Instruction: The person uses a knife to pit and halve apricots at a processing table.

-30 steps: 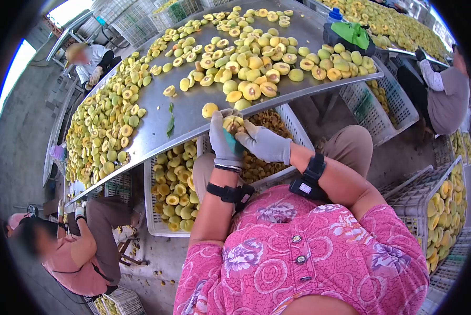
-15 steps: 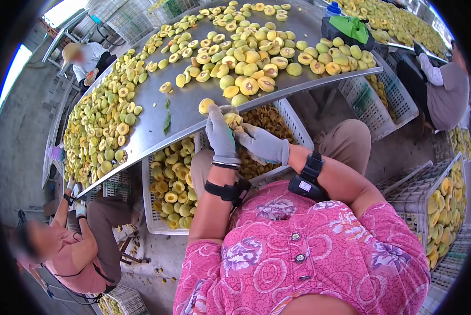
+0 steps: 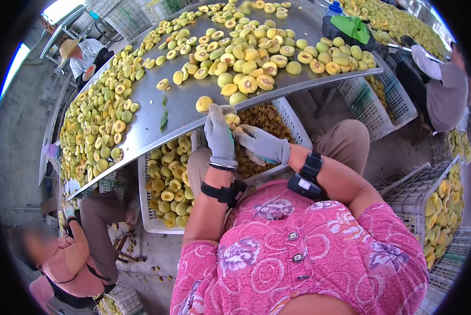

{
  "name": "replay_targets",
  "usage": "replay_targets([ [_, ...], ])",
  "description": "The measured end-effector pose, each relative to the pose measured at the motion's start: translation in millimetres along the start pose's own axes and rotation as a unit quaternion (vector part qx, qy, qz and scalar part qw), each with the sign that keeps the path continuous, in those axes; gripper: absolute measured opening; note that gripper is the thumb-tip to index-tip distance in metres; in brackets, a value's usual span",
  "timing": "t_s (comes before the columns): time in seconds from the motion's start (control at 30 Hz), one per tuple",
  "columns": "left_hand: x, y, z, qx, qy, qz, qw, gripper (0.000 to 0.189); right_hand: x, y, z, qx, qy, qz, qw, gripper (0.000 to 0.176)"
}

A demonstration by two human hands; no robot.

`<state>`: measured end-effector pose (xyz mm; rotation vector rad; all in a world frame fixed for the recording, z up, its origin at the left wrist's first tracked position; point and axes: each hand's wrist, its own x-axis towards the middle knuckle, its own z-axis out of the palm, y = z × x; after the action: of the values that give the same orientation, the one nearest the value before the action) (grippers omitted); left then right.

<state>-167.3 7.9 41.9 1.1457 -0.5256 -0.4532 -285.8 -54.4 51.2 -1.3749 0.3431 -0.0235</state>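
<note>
In the head view my left hand, in a grey glove, is closed around a yellow apricot half just off the table's near edge. My right hand, gloved too, presses its fingers together against that fruit; a small brownish bit shows at its fingertips, too small to name. Another apricot lies on the metal table beside my left fingertips. Below the hands, a white crate holds brown pits or scraps. A second crate, at left, holds pale yellow-green halves.
Piles of halved apricots cover much of the table. A green bag and blue-capped bottle stand at far right. Co-workers sit at left, far left and right. Filled crates stand at my right.
My hands keep nearly the same pose around the fruit. The view has shifted slightly. The co-worker at lower left has leaned and moved their arms.
</note>
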Motion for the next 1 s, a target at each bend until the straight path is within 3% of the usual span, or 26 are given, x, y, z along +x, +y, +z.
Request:
replay_targets([
  [0.03,0,-3,-3,-0.003,-0.001,0.001,1.0,0.054,1,2,-1,0.009,0.002,0.006,1.0,0.026],
  [0.13,-1,1,-6,-0.12,-0.026,-0.116,0.986,0.053,0,3,-2,-0.007,-0.014,0.014,1.0,0.025],
  [0.17,7,-19,-22,-0.1,-0.047,-0.103,0.989,0.052,31,53,-18,0.288,-0.185,0.076,0.937,0.023],
  [0.2,7,-20,-20,-0.028,-0.013,-0.104,0.994,0.048,18,38,-4,0.07,-0.022,-0.02,0.997,0.021],
  [0.23,1,-15,-15,0.045,-0.015,-0.052,0.998,0.044,19,39,-11,0.147,-0.089,0.018,0.985,0.023],
  [0.27,-5,-9,-7,0.076,-0.005,0.035,0.997,0.044,12,29,-4,0.06,-0.011,0.051,0.997,0.024],
  [0.3,-6,-8,-5,0.076,-0.007,0.046,0.996,0.047,8,22,-3,0.044,-0.003,0.041,0.998,0.029],
  [0.37,-6,7,-7,-0.056,-0.04,-0.117,0.991,0.05,5,20,-9,0.058,-0.056,0.031,0.996,0.035],
  [0.47,-7,12,-6,-0.106,-0.041,-0.161,0.98,0.047,4,18,-7,0.07,-0.085,0.03,0.993,0.033],
  [0.53,-7,-2,-5,0.082,-0.041,0.048,0.995,0.042,6,22,-1,0.053,-0.013,0.003,0.999,0.032],
  [0.6,-9,-10,-8,0.069,-0.032,0.064,0.995,0.037,16,37,-1,0.059,-0.011,-0.001,0.998,0.032],
  [0.63,-8,-14,-10,0.048,-0.023,0.061,0.997,0.037,21,45,-1,0.064,-0.016,-0.001,0.998,0.032],
  [0.7,-12,3,-8,-0.121,-0.007,-0.105,0.987,0.039,2,20,1,0.056,-0.033,0.026,0.998,0.032],
  [0.73,-9,-4,-15,-0.191,-0.016,-0.141,0.971,0.04,9,28,-3,0.038,-0.054,0.028,0.997,0.032],
  [0.77,-11,2,-9,-0.142,-0.006,-0.11,0.984,0.041,4,19,2,0.017,-0.038,0.005,0.999,0.029],
  [0.83,-6,-18,-20,0.05,-0.019,0.05,0.997,0.044,24,43,6,0.017,0.03,-0.017,0.999,0.024],
  [0.9,-4,-16,-18,0.124,-0.007,0.107,0.986,0.047,13,20,4,0.044,0.005,0.008,0.999,0.021],
  [0.97,-2,1,-22,0.005,-0.059,-0.032,0.998,0.047,18,38,-3,-0.052,-0.02,-0.171,0.984,0.022],
  [1.0,-4,3,-23,-0.064,-0.049,-0.079,0.994,0.046,19,41,1,-0.021,-0.022,-0.102,0.994,0.022],
])
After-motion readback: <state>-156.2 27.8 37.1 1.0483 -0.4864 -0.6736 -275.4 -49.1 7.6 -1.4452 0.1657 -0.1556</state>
